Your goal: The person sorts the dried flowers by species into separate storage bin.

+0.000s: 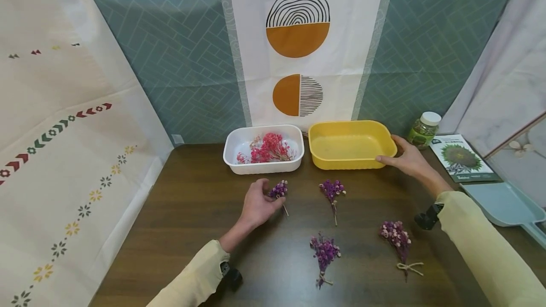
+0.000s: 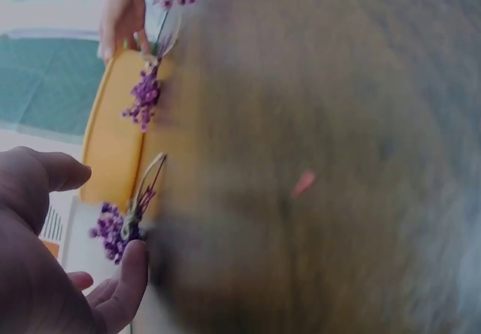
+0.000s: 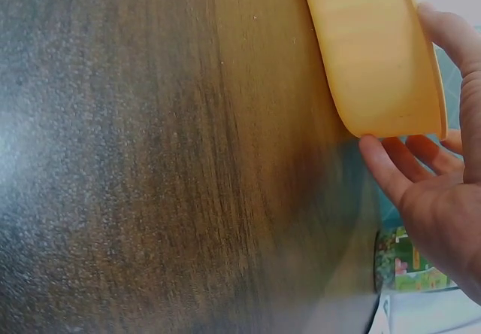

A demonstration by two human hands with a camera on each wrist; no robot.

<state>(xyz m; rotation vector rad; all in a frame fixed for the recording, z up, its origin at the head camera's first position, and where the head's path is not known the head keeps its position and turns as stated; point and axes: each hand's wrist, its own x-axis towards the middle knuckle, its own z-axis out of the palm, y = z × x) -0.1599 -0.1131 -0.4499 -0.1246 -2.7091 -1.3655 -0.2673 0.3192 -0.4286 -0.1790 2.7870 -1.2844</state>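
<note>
My left hand point(image 1: 261, 203) is beside a small bunch of purple dried flowers point(image 1: 279, 189) on the table. Its thumb and fingers are spread apart around the bunch, one fingertip right at the flowers point(image 2: 113, 232) in the left wrist view. My right hand point(image 1: 407, 158) grips the right end of a yellow plastic tray point(image 1: 351, 165), thumb and fingers on opposite sides of that end. Nothing lies in this tray. Left of it stands a white tray point(image 1: 266, 169) with pink dried flowers point(image 1: 273, 148) inside.
More purple bunches lie on the table: one point(image 1: 332, 193) before the yellow tray, another point(image 1: 325, 252) nearer me, and a twine-tied one point(image 1: 396, 238) at right. A white-lidded jar point(image 1: 423, 130), a booklet point(image 1: 462, 158) and a light blue dustpan point(image 1: 507, 203) line the right side.
</note>
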